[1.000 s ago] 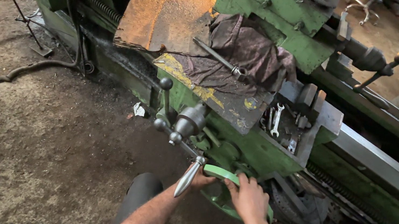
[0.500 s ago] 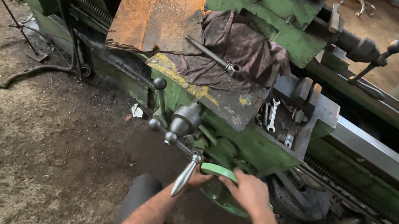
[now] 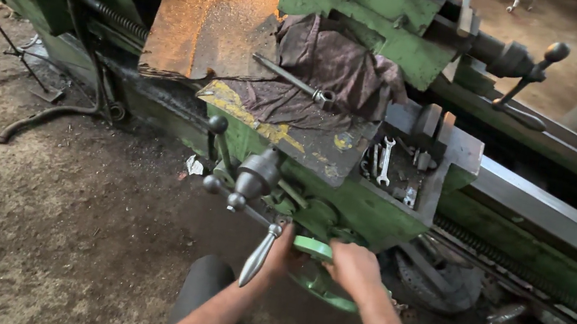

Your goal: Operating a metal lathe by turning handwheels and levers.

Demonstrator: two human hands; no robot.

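A green handwheel sits low on the front of a green lathe carriage. My right hand grips the wheel's upper right rim. My left hand holds its left side, partly hidden behind a metal crank handle that hangs down from a hub with ball-ended levers. A dark rag and a socket wrench lie on top of the carriage.
A small spanner and other tools rest in a tray on the carriage. The lathe bed runs off to the right, with a tailstock lever above. A rusty chip guard stands behind. A cable trails across the dirt floor on the left.
The view has shifted slightly up and right along the lathe. Both hands stay on the green handwheel, with little visible turning.
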